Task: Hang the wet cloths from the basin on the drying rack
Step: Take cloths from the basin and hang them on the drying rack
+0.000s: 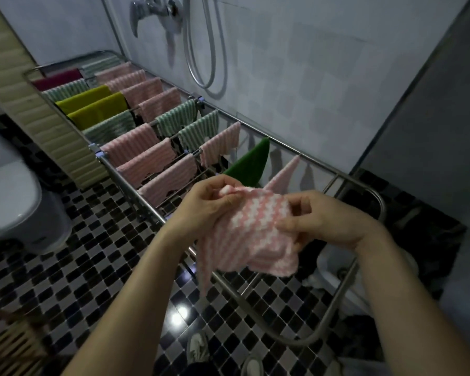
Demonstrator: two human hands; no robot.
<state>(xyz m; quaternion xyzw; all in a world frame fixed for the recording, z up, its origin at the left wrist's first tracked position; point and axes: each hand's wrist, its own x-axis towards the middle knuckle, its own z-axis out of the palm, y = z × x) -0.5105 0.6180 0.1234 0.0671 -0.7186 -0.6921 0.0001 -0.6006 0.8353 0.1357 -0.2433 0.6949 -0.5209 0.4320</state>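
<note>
Two hands meet at the centre of the frame, both on one pink-and-white cloth point(250, 226). The left hand point(209, 204) pinches an upper corner of it between thumb and fingertips. The right hand point(318, 218) has its fingers curled round the opposite edge, thumb pressed on top. The cloth sags bunched between them, its lower folds hanging toward the bottom of the frame, and it is held in the air over the bare rails at the lower right end of the drying rack point(339, 297); it does not touch a rail as far as I can tell.

The rack runs from the upper left to the lower right along the tiled wall. Its rails already carry many cloths: a maroon cloth point(57, 78) at the far upper left, yellow cloths point(92, 104) next, then rows of pink striped and green striped ones toward the middle. Just above the hands hang a plain green cloth point(251, 164) and, to its right, a narrow pink striped cloth point(285, 172).

A shower hose point(206, 50) loops on the wall at the top. A toilet point(8, 199) stands at the left edge on the checkered floor point(92, 267). A pale rounded shape under the rack's right end is mostly hidden by the right forearm.
</note>
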